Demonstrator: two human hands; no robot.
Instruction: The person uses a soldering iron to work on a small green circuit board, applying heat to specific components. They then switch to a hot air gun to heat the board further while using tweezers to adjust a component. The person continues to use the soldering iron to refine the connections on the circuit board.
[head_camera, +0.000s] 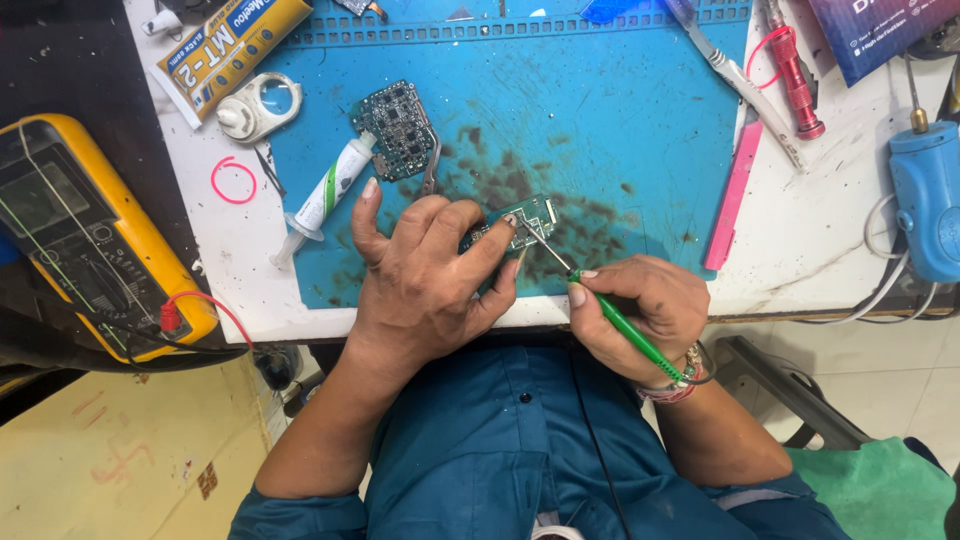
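My left hand (425, 275) presses a small green circuit board (528, 222) down on the blue work mat (620, 120), fingers on its near end. My right hand (640, 310) grips a thin green-handled tool (620, 325) like a pen. Its metal tip touches the top of the small board beside my left fingertips. A second, darker circuit board (395, 128) lies farther back on the mat, with tweezers (432, 165) beside it.
A syringe of paste (325, 195) lies at the mat's left edge. A yellow multimeter (85, 235) sits far left, a glue tube (225, 50) at the back left. A pink pry tool (735, 190), a red tool (795, 75) and a blue device (925, 195) are on the right.
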